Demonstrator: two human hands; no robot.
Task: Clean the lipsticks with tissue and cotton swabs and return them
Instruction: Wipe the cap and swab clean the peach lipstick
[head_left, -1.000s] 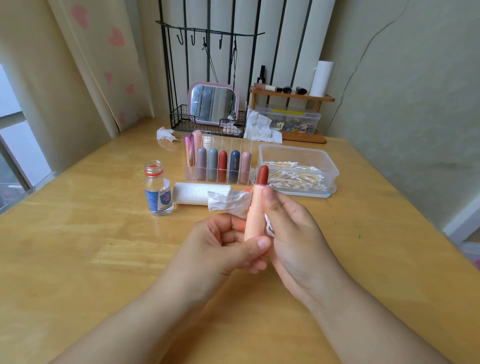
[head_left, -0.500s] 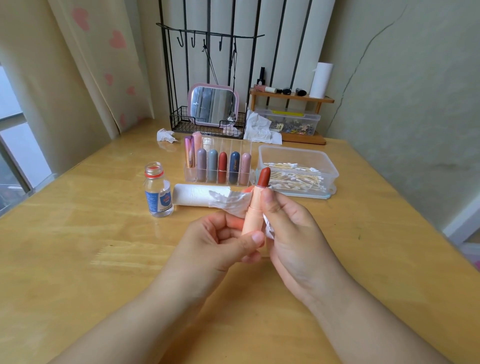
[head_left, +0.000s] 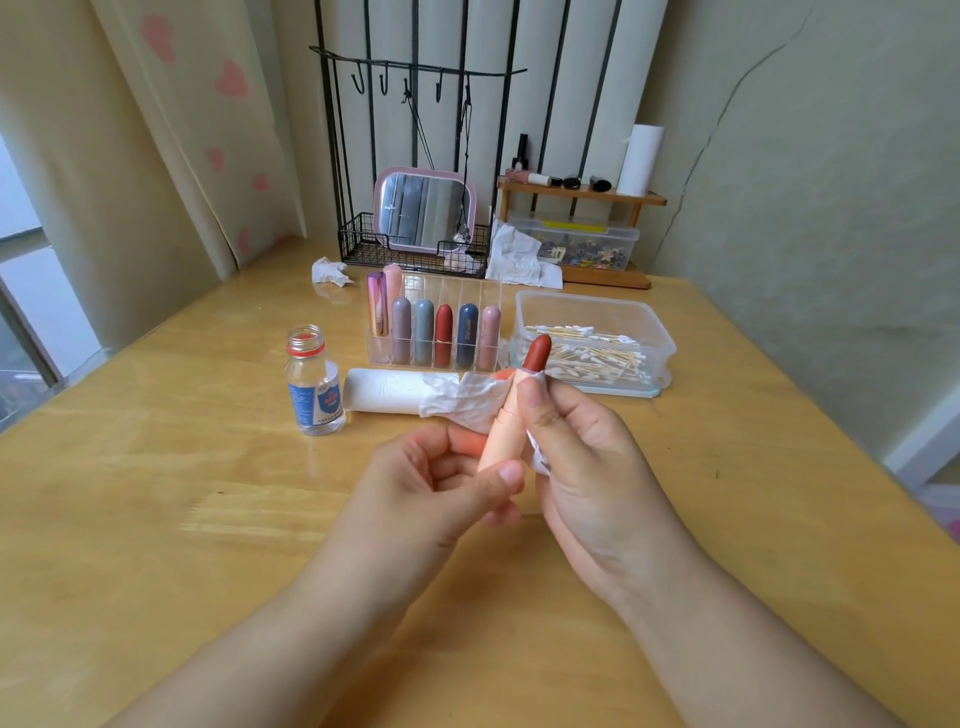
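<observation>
An open peach-cased lipstick (head_left: 503, 435) with its dark red bullet (head_left: 536, 353) raised stands tilted between my hands above the table. My left hand (head_left: 441, 488) grips the base of the case with thumb and fingers. My right hand (head_left: 582, 452) holds a crumpled white tissue (head_left: 457, 397) against the upper part of the case, thumb pressing near the collar. Behind, a clear acrylic organizer (head_left: 457, 291) holds several capped lipsticks (head_left: 443, 333). A clear box (head_left: 597, 312) of cotton swabs (head_left: 592, 356) sits at its right.
A tissue roll (head_left: 384, 391) lies in front of the organizer, beside an uncapped small clear bottle (head_left: 311, 382). Crumpled tissues (head_left: 330, 271) lie farther back near a black wire rack with a pink mirror (head_left: 423, 210). A wooden shelf (head_left: 582, 195) stands at back right.
The lipstick has tilted slightly and dropped a little; my right thumb and the tissue have shifted up along the case toward the bullet.
</observation>
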